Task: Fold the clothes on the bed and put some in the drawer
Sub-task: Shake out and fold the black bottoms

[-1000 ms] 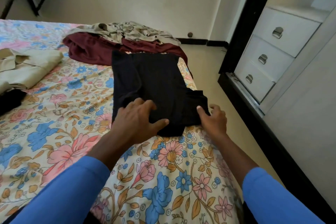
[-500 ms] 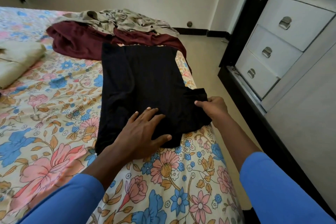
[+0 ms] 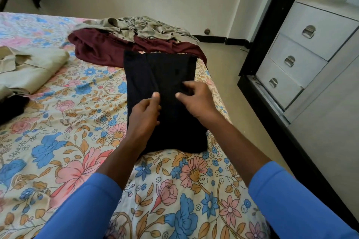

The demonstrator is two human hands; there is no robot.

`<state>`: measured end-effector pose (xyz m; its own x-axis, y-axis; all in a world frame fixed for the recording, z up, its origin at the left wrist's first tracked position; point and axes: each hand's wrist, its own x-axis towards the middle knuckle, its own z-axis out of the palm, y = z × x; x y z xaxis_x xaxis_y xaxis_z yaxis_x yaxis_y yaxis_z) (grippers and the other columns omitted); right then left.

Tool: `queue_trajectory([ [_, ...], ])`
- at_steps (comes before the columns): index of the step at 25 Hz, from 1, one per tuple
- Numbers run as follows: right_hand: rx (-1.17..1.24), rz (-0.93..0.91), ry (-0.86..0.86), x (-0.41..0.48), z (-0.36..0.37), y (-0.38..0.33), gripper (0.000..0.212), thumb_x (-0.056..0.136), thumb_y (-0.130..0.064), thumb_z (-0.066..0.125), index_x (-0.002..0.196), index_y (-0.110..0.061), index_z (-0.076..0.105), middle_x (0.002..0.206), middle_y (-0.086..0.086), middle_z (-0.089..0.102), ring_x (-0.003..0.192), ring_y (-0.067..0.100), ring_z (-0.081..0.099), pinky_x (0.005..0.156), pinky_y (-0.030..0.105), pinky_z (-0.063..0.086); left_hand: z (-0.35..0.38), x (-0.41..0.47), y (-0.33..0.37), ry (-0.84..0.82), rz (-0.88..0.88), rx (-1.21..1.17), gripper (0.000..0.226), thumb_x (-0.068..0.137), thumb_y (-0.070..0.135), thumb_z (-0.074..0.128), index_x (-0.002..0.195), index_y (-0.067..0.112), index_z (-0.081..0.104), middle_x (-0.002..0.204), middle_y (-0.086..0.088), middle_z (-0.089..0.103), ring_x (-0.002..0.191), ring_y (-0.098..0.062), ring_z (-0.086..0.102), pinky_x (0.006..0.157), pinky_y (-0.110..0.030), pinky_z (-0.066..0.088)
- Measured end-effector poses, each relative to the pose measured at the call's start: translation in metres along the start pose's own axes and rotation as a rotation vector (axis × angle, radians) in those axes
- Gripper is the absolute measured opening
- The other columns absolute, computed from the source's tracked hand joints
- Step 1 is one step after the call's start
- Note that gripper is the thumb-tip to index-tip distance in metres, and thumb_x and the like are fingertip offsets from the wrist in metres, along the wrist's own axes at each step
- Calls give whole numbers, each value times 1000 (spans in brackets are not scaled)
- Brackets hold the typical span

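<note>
A black garment (image 3: 167,75) lies lengthwise on the floral bedsheet (image 3: 77,141), near the bed's right edge, with both sides folded in to a narrow strip. My left hand (image 3: 144,116) holds its left fold near the middle, thumb on top of the cloth. Just to the right, my right hand (image 3: 194,97) pinches the folded-over right part between thumb and curled fingers. A white chest of three drawers (image 3: 295,54), all shut, stands to the right of the bed.
Behind the black garment lie a crumpled maroon garment (image 3: 101,48) and an olive-grey one (image 3: 141,27) on top of it. A folded beige garment (image 3: 33,66) and a dark item (image 3: 11,105) sit at the left. Bare floor (image 3: 229,68) separates bed and drawers.
The garment's right sleeve part now lies folded over the middle. My right hand moved left with it. My left hand went from pressing flat to holding the left fold.
</note>
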<state>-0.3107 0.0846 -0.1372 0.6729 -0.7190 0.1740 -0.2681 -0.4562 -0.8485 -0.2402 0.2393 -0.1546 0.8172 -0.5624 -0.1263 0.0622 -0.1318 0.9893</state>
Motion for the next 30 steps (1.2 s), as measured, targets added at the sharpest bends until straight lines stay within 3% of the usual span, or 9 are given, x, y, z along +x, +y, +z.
queue_trajectory([
  [2, -64, -77, -191, -17, 26, -9, 54, 89, -21, 77, 141, -17, 62, 135, 4, 68, 123, 16, 64, 106, 31, 51, -5, 3, 3, 22, -122, -190, 45, 104, 57, 50, 113, 18, 69, 109, -4, 74, 103, -19, 71, 89, -38, 59],
  [5, -52, -134, -478, -37, 45, -3, 47, 92, -25, 74, 137, -22, 61, 128, -1, 70, 115, 10, 68, 100, 34, 57, -8, 3, 6, 39, -115, -81, 30, 101, 48, 63, 94, 20, 72, 88, 0, 76, 91, -17, 74, 69, -24, 51],
  [9, -37, -299, -218, -47, 33, 20, 32, 95, -32, 69, 124, -20, 69, 114, -8, 73, 104, 3, 68, 92, 35, 60, -17, 16, -3, 88, -91, 63, 35, 94, 37, 75, 122, 19, 65, 111, -1, 73, 96, -13, 70, 76, -28, 56],
  [11, -342, -380, -143, -45, 21, 36, 49, 95, -53, 57, 135, -26, 62, 137, -6, 62, 130, 11, 54, 110, 44, 47, -19, 16, -8, 148, -36, 428, 56, 92, 33, 77, 141, 20, 52, 128, -2, 65, 111, -18, 64, 92, -40, 56],
  [14, -632, -333, -453, -44, 9, 58, 90, 86, -90, 24, 158, -38, 35, 170, -7, 23, 158, 15, 10, 128, 51, 11, -15, 11, -10, 305, 213, 980, 71, 89, 42, 75, 149, 27, 40, 141, -7, 50, 129, -30, 50, 104, -53, 43],
  [17, -329, -317, -347, -19, 3, 67, 70, 93, -81, 33, 140, -35, 59, 145, -12, 57, 137, 7, 47, 115, 42, 39, 6, 45, 15, 227, 416, 830, 57, 91, 46, 71, 140, 26, 51, 130, -1, 56, 123, -24, 54, 100, -45, 46],
  [19, -230, -286, -114, 33, 8, 70, 58, 96, -69, 42, 128, -27, 66, 124, -9, 67, 115, 7, 59, 100, 39, 50, 29, 103, 40, 129, 374, 774, 49, 92, 46, 71, 132, 21, 59, 117, 2, 64, 114, -22, 61, 95, -38, 48],
  [26, -270, 14, 18, 240, 18, 83, 31, 98, -18, 55, 126, -14, 68, 128, 11, 68, 122, 31, 60, 99, 35, 45, 87, 282, 44, 96, -84, 772, 51, 89, 54, 71, 114, 10, 72, 117, -11, 73, 115, -32, 67, 91, -33, 50],
  [30, -438, 85, -33, 332, 25, 75, 47, 97, -51, 55, 126, -15, 66, 131, 14, 67, 123, 36, 61, 97, 39, 48, 77, 295, 16, -59, -202, 639, 45, 81, 58, 81, 96, 16, 72, 96, 0, 73, 92, -17, 68, 82, -31, 54],
])
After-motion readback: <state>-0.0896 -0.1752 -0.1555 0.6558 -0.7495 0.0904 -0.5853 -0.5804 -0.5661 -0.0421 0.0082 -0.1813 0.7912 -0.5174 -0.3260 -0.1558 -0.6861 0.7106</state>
